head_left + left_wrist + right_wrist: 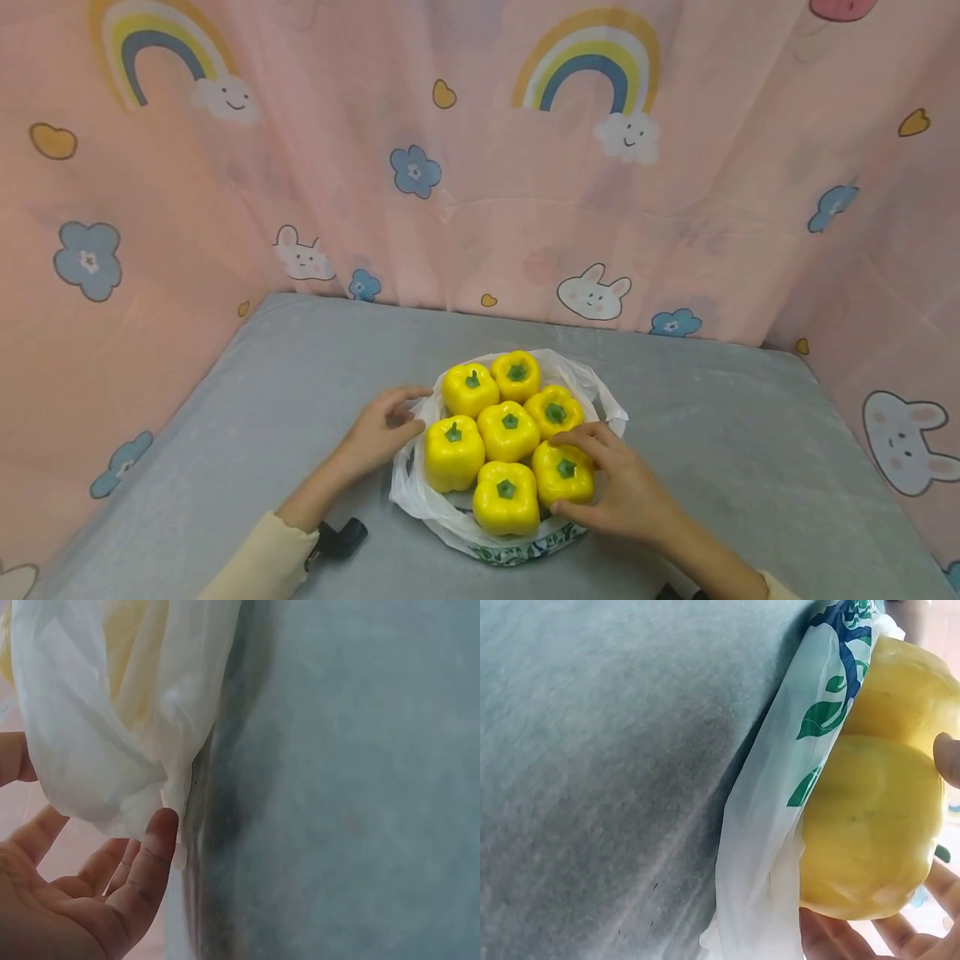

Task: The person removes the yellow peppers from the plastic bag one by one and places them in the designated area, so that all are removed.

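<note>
Several glossy yellow bell peppers with green stems sit together in a white plastic bag (420,496) with its rim spread low around them. My right hand (626,483) grips the lower-right bell pepper (551,492), thumb on its near side and fingers around the far side. In the right wrist view, that bell pepper (870,832) rises above the bag's green-leaf print. At the bag's left edge is my left hand (382,429), fingers loosely bent and spread, nearest the left-hand bell pepper (453,458). The left wrist view shows its fingertips right at the bag's rim (97,765).
The bag rests on a table with a grey cloth (735,450). Behind and on both sides hangs a pink curtain (480,225) printed with rainbows, rabbits and flowers. A black device (341,537) is at the left wrist.
</note>
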Demonstrator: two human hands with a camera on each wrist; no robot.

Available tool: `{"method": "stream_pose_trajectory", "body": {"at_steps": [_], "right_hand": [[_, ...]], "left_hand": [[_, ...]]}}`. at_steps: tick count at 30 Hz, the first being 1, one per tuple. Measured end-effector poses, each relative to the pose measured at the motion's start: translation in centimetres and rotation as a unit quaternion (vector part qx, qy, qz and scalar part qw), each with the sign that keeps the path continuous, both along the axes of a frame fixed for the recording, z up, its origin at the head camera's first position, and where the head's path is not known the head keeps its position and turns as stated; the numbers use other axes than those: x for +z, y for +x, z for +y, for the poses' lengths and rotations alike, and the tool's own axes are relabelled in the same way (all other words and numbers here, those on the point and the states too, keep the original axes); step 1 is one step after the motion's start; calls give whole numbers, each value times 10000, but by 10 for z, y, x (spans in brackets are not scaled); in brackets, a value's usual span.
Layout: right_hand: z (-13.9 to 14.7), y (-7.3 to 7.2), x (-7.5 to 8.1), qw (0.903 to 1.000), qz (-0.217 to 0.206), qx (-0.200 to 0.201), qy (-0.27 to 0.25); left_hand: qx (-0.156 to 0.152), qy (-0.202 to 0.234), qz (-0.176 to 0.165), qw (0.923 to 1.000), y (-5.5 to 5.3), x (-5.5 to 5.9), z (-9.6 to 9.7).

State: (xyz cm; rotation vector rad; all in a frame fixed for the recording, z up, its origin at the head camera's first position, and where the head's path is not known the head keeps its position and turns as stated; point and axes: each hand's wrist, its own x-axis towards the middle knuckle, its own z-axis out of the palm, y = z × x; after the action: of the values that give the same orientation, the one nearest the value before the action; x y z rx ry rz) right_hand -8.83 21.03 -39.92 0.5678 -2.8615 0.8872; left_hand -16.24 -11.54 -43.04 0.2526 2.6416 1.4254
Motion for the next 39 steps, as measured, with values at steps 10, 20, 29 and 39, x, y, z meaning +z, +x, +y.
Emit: {"method": "stream_pose_trajectory", "body": {"at_steps": [10,20,29,39], "right_hand": [[-3,-1,-1,9999,-97,-90,-53],[3,-4,11,9990,-159,-34,-416],[18,-13,28,9981,271,-35,-544],[40,-31,47,9930,1021,-323,-502]], "left_hand": [[80,158,-39,9998,0,-2,5],[201,279,129,9993,1,-4,5],[218,373,189,9989,-2,-6,3],[238,503,141,9983,-1,-6,2]]}}
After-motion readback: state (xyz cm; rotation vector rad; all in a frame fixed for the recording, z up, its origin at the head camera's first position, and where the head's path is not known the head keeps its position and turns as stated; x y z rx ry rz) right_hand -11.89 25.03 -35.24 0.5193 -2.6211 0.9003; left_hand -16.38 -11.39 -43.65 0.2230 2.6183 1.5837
